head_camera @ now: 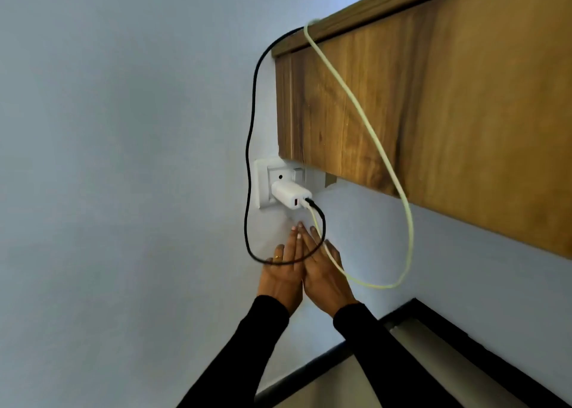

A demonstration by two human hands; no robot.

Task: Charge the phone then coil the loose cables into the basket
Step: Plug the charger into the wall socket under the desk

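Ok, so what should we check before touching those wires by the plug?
1. White charger seated in the wall socket: ok.
2. Black cable and pale green cable plugged into the charger: ok, both leave its face.
3. Both cables run up over the wooden panel: ok, but their far ends are hidden.
4. Phone connected: cannot tell, no phone in view.
5. Left hand and right hand free: ok, fingers straight, side by side below the charger, holding nothing, though the cable loops cross in front of them.
6. Basket ready: cannot tell, not in view.
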